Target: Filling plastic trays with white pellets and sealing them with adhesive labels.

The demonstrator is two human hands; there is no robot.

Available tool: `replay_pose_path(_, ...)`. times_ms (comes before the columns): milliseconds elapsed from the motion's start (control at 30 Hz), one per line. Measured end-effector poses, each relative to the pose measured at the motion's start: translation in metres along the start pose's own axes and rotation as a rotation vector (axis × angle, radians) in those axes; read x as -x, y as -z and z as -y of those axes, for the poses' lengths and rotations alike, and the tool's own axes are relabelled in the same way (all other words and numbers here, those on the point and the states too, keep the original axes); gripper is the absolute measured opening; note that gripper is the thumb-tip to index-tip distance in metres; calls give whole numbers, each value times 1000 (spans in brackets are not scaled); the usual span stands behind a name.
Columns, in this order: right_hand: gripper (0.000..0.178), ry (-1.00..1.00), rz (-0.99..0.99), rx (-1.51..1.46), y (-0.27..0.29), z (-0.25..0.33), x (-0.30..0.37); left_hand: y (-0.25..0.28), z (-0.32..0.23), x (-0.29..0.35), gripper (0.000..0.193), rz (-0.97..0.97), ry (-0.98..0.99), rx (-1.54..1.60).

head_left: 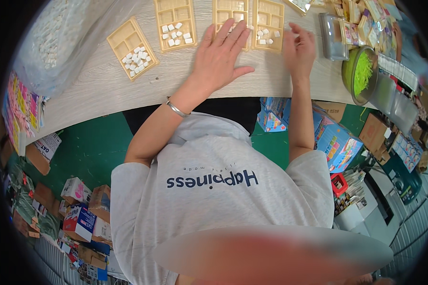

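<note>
My left hand (222,58) lies palm down with fingers spread over the lower part of a beige compartment tray (230,5). It hides most of the small white cubes there. My right hand (300,51) is just right of another beige tray (269,7), its fingers bent and a little smeared; whether they pinch anything is not visible. White cubes (269,41) sit in that tray's near compartment. To the left, a third tray (166,6) holds several spaced cubes (176,34). Beside it a slanted tray (121,40) has a denser heap of cubes (137,61).
A large clear bag of white pieces (52,42) covers the table's left end. Toward the right stand a clear plastic box (334,37), a bowl of bright green shreds (362,73) and a pile of small packs (366,19). Blue cartons (335,142) stand below the table edge.
</note>
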State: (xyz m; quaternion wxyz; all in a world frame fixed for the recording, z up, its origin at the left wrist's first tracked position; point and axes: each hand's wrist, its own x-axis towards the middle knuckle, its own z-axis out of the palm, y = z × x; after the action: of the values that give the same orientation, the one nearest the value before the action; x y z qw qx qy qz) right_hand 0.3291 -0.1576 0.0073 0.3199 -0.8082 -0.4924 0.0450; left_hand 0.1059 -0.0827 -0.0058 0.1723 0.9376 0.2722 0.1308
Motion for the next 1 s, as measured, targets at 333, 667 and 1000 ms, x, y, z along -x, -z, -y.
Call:
replay_pose_path(333, 28, 36, 28, 33, -28, 27, 21, 12, 11, 8, 95, -57, 32, 11)
replay_pose_path(667, 20, 403, 54, 181, -13, 72, -10, 40, 19, 35, 95, -163, 172, -46)
replay_pose_path(1000, 20, 409, 142, 224, -11, 68, -20, 14, 16, 42, 86, -100, 189, -101)
